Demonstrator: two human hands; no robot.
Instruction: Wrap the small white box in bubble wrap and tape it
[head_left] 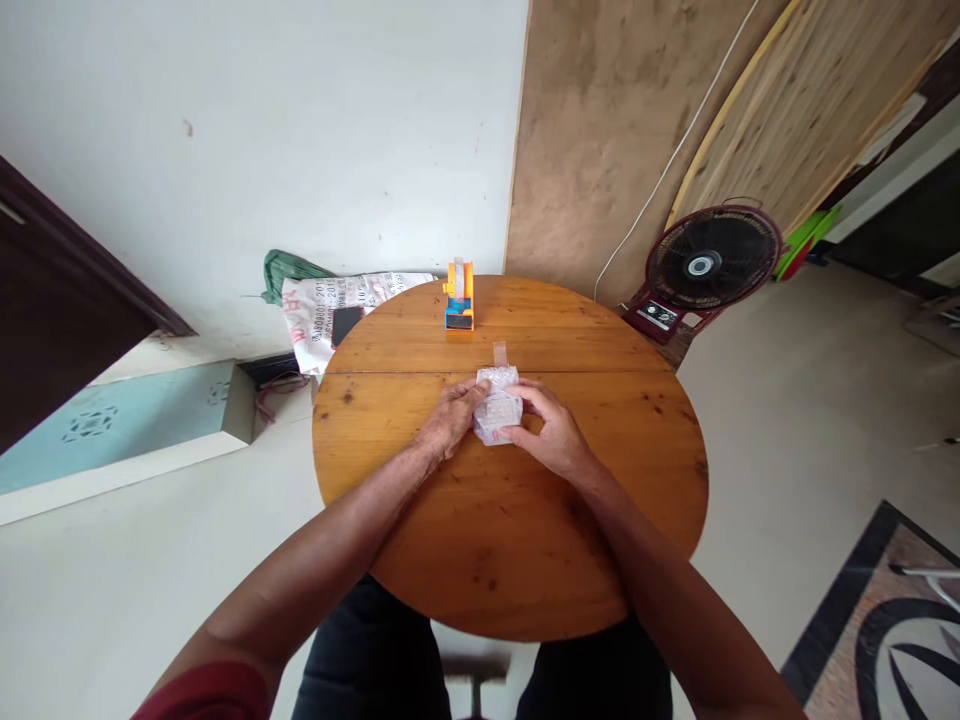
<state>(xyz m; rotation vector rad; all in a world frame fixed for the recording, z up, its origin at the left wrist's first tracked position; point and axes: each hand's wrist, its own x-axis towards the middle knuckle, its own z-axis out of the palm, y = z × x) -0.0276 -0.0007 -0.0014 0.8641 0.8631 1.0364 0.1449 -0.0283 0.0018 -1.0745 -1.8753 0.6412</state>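
Note:
A small package in bubble wrap [496, 412] is between my hands at the middle of the round wooden table [495, 540]. My left hand [452, 415] grips its left side, with the thumb lying on top. From the right, my right hand [553, 428] holds it between thumb and fingers. A strip of clear tape [500, 354] sticks out beyond the package's far end; whether it is fixed to the wrap I cannot tell. What the wrap encloses is hidden. Farther back on the table stands an orange and blue tape dispenser [459, 297].
A red-framed fan [701, 265] stands beyond the table's right rear edge. White printed sacks [307, 325], a green bag [289, 272] and a dark flat object [346, 326] are at the left rear. A white cable [667, 165] hangs along the wooden panel [592, 130].

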